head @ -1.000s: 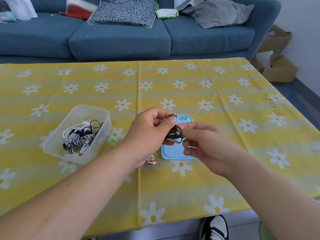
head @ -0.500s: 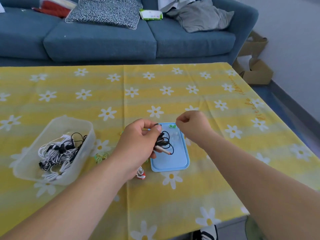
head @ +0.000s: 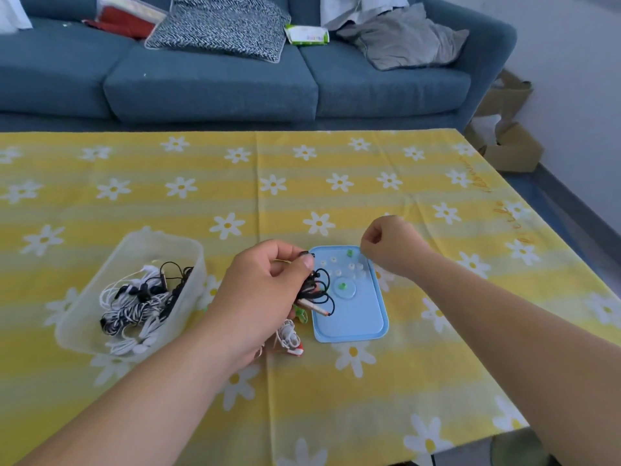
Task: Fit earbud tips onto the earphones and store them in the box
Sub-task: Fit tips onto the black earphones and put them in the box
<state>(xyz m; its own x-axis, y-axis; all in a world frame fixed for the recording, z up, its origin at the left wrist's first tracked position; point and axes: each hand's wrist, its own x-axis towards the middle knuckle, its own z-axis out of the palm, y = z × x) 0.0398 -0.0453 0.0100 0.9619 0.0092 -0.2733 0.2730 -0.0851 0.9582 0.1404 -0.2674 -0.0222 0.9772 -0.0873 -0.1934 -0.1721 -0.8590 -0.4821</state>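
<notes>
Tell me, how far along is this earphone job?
Partly done, it seems. Done: several coiled earphones already lie in the clear box. In hand: the left hand grips a black pair, while the right hand pinches at loose tips on the blue lid. Left: that pair, plus others on the cloth.

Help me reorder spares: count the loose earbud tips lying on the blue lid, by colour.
Green tips: 2
Pale tips: about 6, small and blurred
Total on the blue lid: about 8
Any tip pinched in the right hand is hidden; the left hand holds the black earphones.
</notes>
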